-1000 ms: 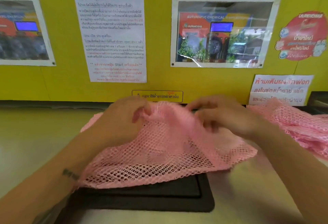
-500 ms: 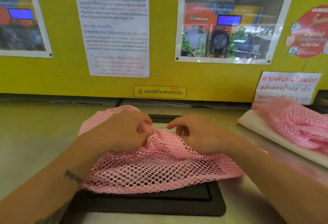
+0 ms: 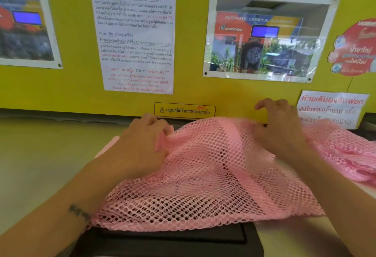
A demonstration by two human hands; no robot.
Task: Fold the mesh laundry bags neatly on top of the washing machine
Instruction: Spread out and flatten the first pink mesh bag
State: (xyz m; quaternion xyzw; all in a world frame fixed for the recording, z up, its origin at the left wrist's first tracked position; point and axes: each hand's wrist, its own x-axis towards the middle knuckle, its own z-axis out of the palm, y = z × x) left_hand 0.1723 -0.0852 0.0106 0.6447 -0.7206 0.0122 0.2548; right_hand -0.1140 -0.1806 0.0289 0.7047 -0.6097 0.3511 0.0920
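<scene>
A pink mesh laundry bag [image 3: 203, 185] lies spread over the black lid [image 3: 173, 238] on top of the washing machine [image 3: 40, 165]. My left hand [image 3: 142, 144] pinches a bunched bit of its far edge at the left. My right hand [image 3: 280, 128] holds the far edge at the right, thumb and forefinger on the mesh, the other fingers lifted. The bag's far edge is raised and stretched between the two hands. Its near edge rests on the lid.
A pile of more pink mesh bags [image 3: 350, 155] lies at the right, behind my right forearm. A yellow wall [image 3: 193, 92] with notices and photos stands right behind the machine top. Bare grey top surface lies to the left.
My hands have moved apart along the bag's far edge, the right one going far to the right. The bag is now spread wider and its far edge lifted.
</scene>
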